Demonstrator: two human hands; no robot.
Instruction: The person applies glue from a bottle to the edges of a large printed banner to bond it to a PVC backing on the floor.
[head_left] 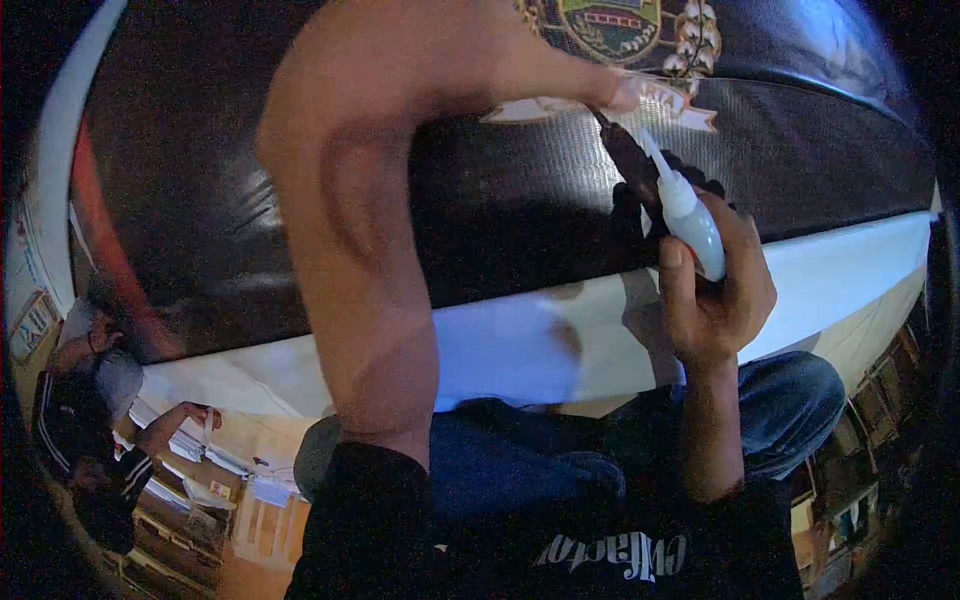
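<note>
My right hand (722,290) is closed around a small white squeeze bottle (695,230) with a long thin nozzle, tilted up and left. The nozzle points at a shiny dark sheet (520,200) with a printed emblem (610,30) and a lettered ribbon below it. My left hand (440,60) reaches over the sheet, close to the camera. One digit stretches right, its tip at the ribbon by a seam line, seemingly on the sheet; the other fingers are hidden. Dark shadows of hand and bottle fall on the sheet.
A white band (500,345) runs along the sheet's near edge, above my jeans-covered legs (800,400). At lower left another person (90,440) in dark clothes sits beside the sheet, one hand (195,420) raised. Wooden shelving (880,400) stands at right.
</note>
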